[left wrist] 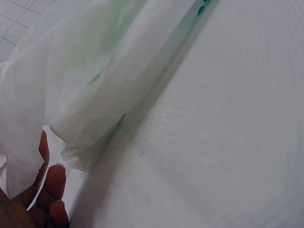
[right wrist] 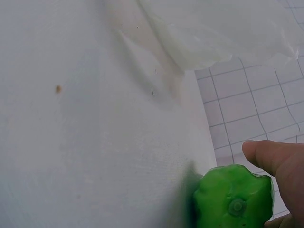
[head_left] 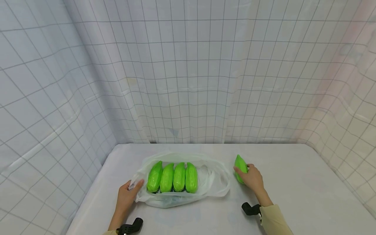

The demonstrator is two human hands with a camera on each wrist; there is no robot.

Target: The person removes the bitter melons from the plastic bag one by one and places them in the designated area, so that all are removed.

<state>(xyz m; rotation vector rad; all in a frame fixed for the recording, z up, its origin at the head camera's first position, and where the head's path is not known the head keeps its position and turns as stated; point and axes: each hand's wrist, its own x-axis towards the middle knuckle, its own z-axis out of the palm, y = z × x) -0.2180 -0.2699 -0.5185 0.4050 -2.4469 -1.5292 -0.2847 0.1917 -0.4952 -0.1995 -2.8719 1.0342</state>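
Observation:
A white plastic bag (head_left: 215, 182) lies open on the white table (head_left: 308, 195), with several bright green ridged gourds (head_left: 173, 177) side by side inside it. My left hand (head_left: 129, 192) holds the bag's left edge, thumb on the plastic; the left wrist view shows the bag's film (left wrist: 95, 80) against my fingers (left wrist: 50, 190). To the right of the bag, my right hand (head_left: 252, 178) grips another green gourd (head_left: 240, 165) that rests on the table. In the right wrist view its stem end (right wrist: 233, 199) shows under my thumb (right wrist: 270, 156).
White gridded curtains (head_left: 188, 71) close in the table on the back and both sides. The table's left edge runs close to my left forearm. Bare tabletop stretches to the right of the gourd and in front of the bag.

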